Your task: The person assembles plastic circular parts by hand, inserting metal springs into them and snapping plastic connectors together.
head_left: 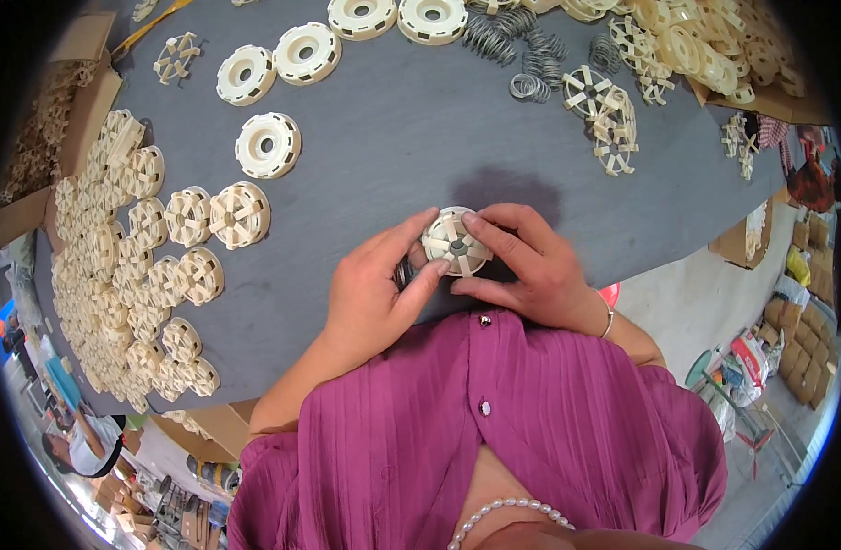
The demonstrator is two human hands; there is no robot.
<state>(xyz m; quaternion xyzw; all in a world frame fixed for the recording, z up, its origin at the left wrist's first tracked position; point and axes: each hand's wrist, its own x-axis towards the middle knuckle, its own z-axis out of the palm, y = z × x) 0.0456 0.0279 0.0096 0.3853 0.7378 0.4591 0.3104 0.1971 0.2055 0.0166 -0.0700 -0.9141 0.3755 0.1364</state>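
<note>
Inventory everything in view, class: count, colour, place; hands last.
Held part: one, cream, between hands
Discs: at least five, cream, top
Clustered parts: many, cream, left
Springs: several, grey, mostly upper right
Spoked pieces: several, cream, mostly upper right
Ring pile: many, cream, top right
Table: one, grey, centre
Boxes: several, brown, sides
Packages: many, mostly brown, right
Another person: one, white top, lower left
Shirt: one, purple, bottom
Necklace: one, white, bottom
Left hand: one, bare, part's left
Right hand: one, bare, part's right

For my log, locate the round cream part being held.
In the head view, the round cream part is between the left hand and right hand, just right of centre.
</note>
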